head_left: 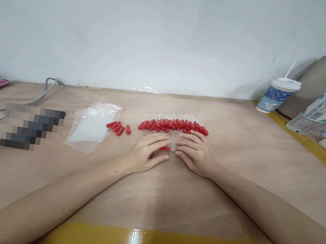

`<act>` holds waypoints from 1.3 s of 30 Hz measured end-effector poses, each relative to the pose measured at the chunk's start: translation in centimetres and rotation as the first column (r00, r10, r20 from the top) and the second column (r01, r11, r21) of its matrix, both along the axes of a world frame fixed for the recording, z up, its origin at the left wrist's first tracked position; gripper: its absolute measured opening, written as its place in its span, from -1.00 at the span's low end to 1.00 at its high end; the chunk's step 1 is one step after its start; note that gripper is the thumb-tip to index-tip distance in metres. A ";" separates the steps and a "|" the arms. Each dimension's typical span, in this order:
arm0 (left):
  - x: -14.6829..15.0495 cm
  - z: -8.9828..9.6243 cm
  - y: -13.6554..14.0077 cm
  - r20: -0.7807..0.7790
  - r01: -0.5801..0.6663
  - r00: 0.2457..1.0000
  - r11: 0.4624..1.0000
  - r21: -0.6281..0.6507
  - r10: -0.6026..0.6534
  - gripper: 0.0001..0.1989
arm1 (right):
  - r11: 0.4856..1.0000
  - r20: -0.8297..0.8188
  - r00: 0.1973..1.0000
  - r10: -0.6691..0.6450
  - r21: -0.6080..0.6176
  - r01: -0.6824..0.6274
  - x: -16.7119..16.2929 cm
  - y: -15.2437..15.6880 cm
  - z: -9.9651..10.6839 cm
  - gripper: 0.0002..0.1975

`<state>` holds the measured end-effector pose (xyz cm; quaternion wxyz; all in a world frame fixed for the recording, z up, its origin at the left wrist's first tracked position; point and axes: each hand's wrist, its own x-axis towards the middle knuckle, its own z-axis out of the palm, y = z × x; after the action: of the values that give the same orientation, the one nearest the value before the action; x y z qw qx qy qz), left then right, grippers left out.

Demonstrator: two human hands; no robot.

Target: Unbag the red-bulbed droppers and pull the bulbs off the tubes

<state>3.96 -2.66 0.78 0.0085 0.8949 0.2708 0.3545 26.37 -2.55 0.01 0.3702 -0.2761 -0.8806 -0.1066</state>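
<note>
From the head view, I see the left hand (147, 152) and right hand (197, 152) half-curled beside slim clear tubes (174, 137), just nearer than the row of red-bulbed, clear-stemmed droppers (175, 125); their grip I can't tell. Nearer still, tan wooden counter (198, 207) stretches to a glossy yellow edge strip (93, 239).

From the person's head, the one camera faces forward and down across the table (235, 138), from its close yellow strip (99, 240) to the wall (165, 35).
</note>
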 end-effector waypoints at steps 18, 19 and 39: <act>0.7 -0.1 -0.3 -0.065 0.100 0.993 0.990 0.097 -0.094 -0.84 | 0.979 -0.056 0.978 0.203 -0.014 -0.204 -0.8 0.1 -1.0 -0.84; 0.7 0.0 -0.3 -0.073 0.109 0.992 0.990 0.091 -0.103 -0.84 | 0.977 -0.044 0.976 0.213 -0.013 -0.214 -0.7 0.0 -1.0 -0.86; -0.3 0.3 -1.0 -0.105 0.171 0.977 0.978 -0.117 -0.183 -0.82 | 0.965 0.101 0.977 0.188 0.167 -0.203 -0.5 -1.0 0.2 -0.92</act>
<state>3.71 -3.61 1.12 0.0726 0.9327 0.2087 0.2850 25.92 -3.59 0.21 0.3645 -0.1490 -0.9054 -0.1588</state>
